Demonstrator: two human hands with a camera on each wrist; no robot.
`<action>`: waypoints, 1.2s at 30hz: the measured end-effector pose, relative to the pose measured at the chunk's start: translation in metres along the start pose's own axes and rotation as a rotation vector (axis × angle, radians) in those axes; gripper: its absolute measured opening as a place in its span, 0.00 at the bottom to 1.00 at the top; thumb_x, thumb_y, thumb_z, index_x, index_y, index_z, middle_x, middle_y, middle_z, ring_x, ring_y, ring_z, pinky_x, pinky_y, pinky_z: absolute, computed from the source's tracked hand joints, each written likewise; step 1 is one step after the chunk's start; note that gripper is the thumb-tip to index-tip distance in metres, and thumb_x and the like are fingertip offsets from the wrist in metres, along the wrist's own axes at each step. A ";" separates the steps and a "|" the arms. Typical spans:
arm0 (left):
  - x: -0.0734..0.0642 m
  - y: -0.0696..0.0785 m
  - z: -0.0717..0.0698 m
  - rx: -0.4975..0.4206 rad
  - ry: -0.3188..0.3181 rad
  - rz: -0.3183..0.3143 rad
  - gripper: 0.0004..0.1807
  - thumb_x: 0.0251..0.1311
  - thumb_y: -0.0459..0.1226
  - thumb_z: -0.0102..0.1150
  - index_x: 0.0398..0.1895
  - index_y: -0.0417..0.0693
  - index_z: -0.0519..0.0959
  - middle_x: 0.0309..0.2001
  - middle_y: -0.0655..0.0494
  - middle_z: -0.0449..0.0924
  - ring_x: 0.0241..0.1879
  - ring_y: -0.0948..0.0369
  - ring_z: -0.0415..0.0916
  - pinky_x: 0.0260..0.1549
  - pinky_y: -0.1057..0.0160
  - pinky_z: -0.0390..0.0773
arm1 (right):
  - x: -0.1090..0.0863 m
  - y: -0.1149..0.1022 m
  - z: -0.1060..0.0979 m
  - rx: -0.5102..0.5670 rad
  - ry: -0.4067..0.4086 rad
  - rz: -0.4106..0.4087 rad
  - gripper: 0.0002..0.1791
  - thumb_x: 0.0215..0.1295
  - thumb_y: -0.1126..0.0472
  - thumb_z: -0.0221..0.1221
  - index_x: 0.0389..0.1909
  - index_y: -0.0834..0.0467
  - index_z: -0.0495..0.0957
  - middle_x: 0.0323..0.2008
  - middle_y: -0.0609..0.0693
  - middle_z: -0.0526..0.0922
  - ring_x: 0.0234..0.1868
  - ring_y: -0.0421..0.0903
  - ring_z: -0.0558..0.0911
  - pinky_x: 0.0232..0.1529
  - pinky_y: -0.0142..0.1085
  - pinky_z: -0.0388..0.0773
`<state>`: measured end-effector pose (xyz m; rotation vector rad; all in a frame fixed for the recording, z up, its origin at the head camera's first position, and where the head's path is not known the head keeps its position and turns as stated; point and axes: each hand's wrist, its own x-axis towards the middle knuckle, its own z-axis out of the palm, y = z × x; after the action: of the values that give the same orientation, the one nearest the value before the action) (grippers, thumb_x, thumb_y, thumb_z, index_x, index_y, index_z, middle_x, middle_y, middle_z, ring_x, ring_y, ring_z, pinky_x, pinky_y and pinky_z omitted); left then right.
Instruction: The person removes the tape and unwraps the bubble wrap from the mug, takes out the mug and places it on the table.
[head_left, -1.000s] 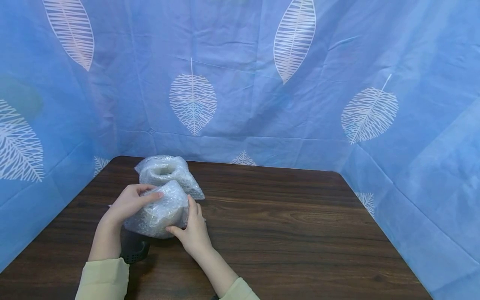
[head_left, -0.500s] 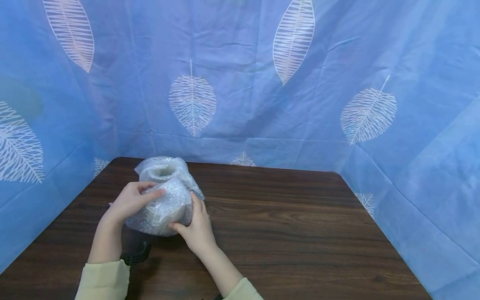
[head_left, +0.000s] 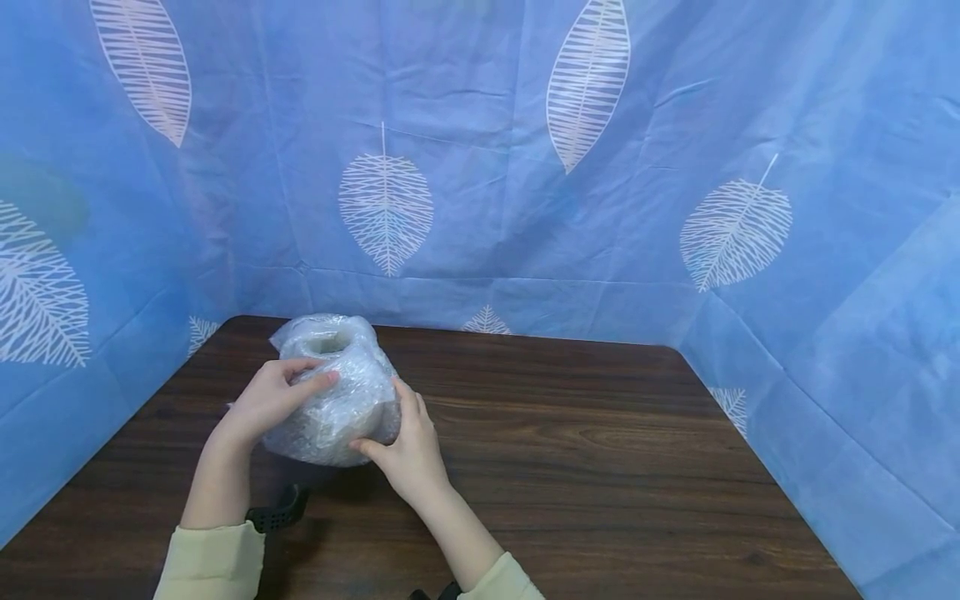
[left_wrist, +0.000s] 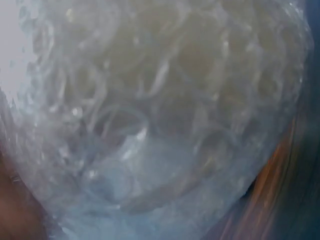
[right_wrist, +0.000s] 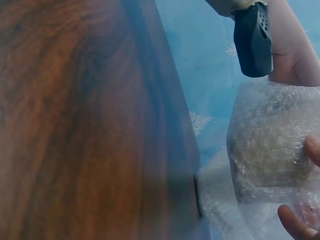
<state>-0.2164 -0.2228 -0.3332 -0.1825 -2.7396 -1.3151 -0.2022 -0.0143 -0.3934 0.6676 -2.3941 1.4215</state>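
Observation:
Between my two hands is a bundle in clear bubble wrap [head_left: 341,417], something pale showing through. My left hand [head_left: 266,400] grips it from the upper left, thumb on top and fingers on the far side. On the right, my right hand [head_left: 411,457] holds it with thumb and fingers spread around that end. The bundle's bubble wrap [left_wrist: 170,90] fills most of the left wrist view. A second bubble-wrapped bundle [head_left: 351,331], with a round opening on top, stands just behind, partly hidden by the first. In the right wrist view, fingertips [right_wrist: 295,225] touch the wrap.
The dark wood table [head_left: 600,467] stretches out to the right of the hands. Blue cloth [head_left: 480,208] with white leaf prints hangs along its back and sides. A black wrist strap [head_left: 277,508] is on the left wrist.
Both hands have carried the bundle slightly away from me and to the right. It now covers more of the bundle behind, which stays in place.

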 end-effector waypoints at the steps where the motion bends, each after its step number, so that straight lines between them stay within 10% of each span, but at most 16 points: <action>1: 0.000 0.000 0.000 -0.003 -0.004 0.001 0.38 0.65 0.55 0.54 0.62 0.30 0.69 0.60 0.31 0.68 0.56 0.38 0.68 0.46 0.39 0.74 | 0.000 0.000 -0.001 -0.001 0.003 -0.004 0.51 0.48 0.54 0.74 0.71 0.56 0.56 0.58 0.53 0.70 0.57 0.51 0.74 0.51 0.43 0.75; 17: -0.003 0.013 0.002 -0.039 -0.075 0.080 0.38 0.66 0.53 0.53 0.67 0.31 0.64 0.64 0.32 0.64 0.62 0.37 0.62 0.51 0.36 0.68 | 0.006 0.002 -0.030 0.001 0.006 -0.021 0.51 0.46 0.55 0.75 0.71 0.56 0.58 0.57 0.52 0.71 0.55 0.52 0.74 0.50 0.44 0.77; 27: -0.005 0.014 0.005 -0.163 -0.219 0.270 0.35 0.66 0.43 0.57 0.68 0.31 0.61 0.64 0.33 0.64 0.59 0.40 0.66 0.50 0.40 0.72 | 0.006 0.011 -0.055 -0.011 -0.033 -0.054 0.51 0.46 0.57 0.75 0.70 0.57 0.59 0.60 0.52 0.70 0.59 0.52 0.72 0.52 0.46 0.75; 36: -0.002 0.013 0.013 -0.236 -0.378 0.292 0.49 0.52 0.41 0.71 0.74 0.42 0.54 0.65 0.40 0.64 0.58 0.46 0.69 0.46 0.54 0.77 | 0.004 0.023 -0.075 -0.008 -0.069 -0.108 0.51 0.46 0.58 0.75 0.71 0.55 0.59 0.62 0.51 0.69 0.58 0.50 0.72 0.50 0.43 0.77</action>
<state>-0.2131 -0.2049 -0.3320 -0.8978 -2.6809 -1.6493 -0.2178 0.0604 -0.3730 0.8434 -2.3744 1.3649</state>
